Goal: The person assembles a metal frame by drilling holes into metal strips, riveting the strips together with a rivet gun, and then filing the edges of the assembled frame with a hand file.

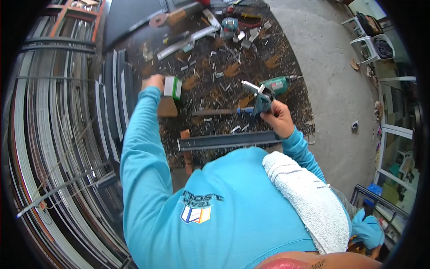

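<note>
My left hand (155, 82) is at the left side of a small green and white cardboard box (172, 87) on the dark worktable (201, 96). Its fingers look curled, but their tips and anything between them are hidden. Brown cardboard (167, 107) shows just below the box. In my right hand (280, 119) is a dark grey tool with a silver nose (262, 99), held above the table's right part and pointing up and left. A green drill (274, 85) lies just behind it. Beside the tool is a blue-handled bladed tool (244, 110).
A dark metal profile (228, 141) lies along the near table edge. Small metal bits (219, 74) are scattered over the top. Farther back are a metal bar (188, 42) and a teal power tool (230, 24). Long profiles (53, 134) fill racks at left; a person (367, 231) is at lower right.
</note>
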`<action>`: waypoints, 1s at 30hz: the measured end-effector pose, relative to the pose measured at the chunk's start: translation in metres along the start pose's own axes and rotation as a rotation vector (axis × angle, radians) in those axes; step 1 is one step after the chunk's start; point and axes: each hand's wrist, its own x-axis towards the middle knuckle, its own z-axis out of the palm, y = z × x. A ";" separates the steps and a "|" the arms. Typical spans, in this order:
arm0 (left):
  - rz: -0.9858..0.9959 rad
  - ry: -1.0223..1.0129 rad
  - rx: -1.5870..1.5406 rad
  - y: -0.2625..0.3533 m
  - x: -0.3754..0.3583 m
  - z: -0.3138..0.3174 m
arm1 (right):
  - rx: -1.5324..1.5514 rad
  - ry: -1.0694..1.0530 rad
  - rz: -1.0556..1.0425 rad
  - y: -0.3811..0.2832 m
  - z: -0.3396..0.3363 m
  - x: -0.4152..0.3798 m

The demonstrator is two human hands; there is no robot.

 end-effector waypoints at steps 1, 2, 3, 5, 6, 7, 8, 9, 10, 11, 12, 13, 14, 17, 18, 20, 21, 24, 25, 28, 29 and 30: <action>0.008 0.040 -0.014 0.004 -0.013 -0.019 | 0.029 -0.017 0.027 -0.002 -0.001 0.000; -0.043 0.078 -0.018 0.001 -0.020 -0.030 | 0.007 -0.041 -0.005 -0.004 -0.001 0.004; -0.087 0.112 -0.023 0.001 -0.026 -0.037 | -0.016 -0.057 -0.033 -0.005 -0.001 0.005; -0.010 0.323 -0.528 0.012 -0.054 -0.051 | 0.025 -0.061 -0.061 -0.014 0.005 0.008; 0.102 0.222 -0.946 0.029 -0.072 -0.055 | 0.089 -0.052 -0.059 -0.021 0.015 0.012; 0.208 0.108 -1.361 0.054 -0.096 -0.059 | 0.153 -0.047 -0.060 -0.024 0.018 0.014; 0.268 0.052 -1.527 0.084 -0.125 -0.069 | 0.176 -0.145 0.028 -0.008 0.013 0.016; 0.322 0.001 -1.695 0.113 -0.152 -0.078 | 0.177 -0.182 0.055 -0.008 0.013 0.020; 0.327 -0.032 -1.828 0.132 -0.171 -0.079 | 0.180 -0.226 0.083 -0.008 0.018 0.024; 0.329 -0.059 -1.959 0.145 -0.183 -0.078 | 0.184 -0.275 0.110 -0.007 0.025 0.028; 0.364 -0.041 -2.068 0.153 -0.188 -0.074 | 0.213 -0.266 0.056 -0.003 0.032 0.030; 0.401 -0.020 -2.177 0.159 -0.192 -0.070 | 0.233 -0.278 0.074 -0.002 0.035 0.030; 0.442 -0.001 -2.284 0.161 -0.196 -0.066 | 0.252 -0.286 0.091 -0.003 0.037 0.030; 0.468 -0.029 -2.352 0.163 -0.207 -0.058 | 0.264 -0.325 0.148 -0.010 0.039 0.027; 0.473 -0.016 -2.379 0.165 -0.209 -0.057 | 0.261 -0.340 0.168 -0.012 0.039 0.026; 0.456 0.010 -2.394 0.166 -0.212 -0.054 | 0.204 -0.361 0.141 -0.007 0.038 0.023; 0.445 0.023 -2.399 0.165 -0.214 -0.052 | 0.178 -0.373 0.128 -0.005 0.038 0.022; 0.416 0.078 -2.401 0.166 -0.223 -0.049 | 0.153 -0.342 0.084 -0.003 0.046 0.015; 0.402 0.078 -2.414 0.166 -0.226 -0.045 | 0.125 -0.355 0.105 -0.005 0.046 0.011; 0.273 0.145 -2.425 0.169 -0.243 -0.044 | 0.036 -0.376 0.161 -0.023 0.050 0.003; 0.238 0.158 -2.332 0.168 -0.249 -0.040 | -0.064 -0.417 0.137 -0.026 0.051 0.001; 0.198 0.170 -2.239 0.165 -0.255 -0.034 | -0.161 -0.461 0.112 -0.029 0.050 -0.003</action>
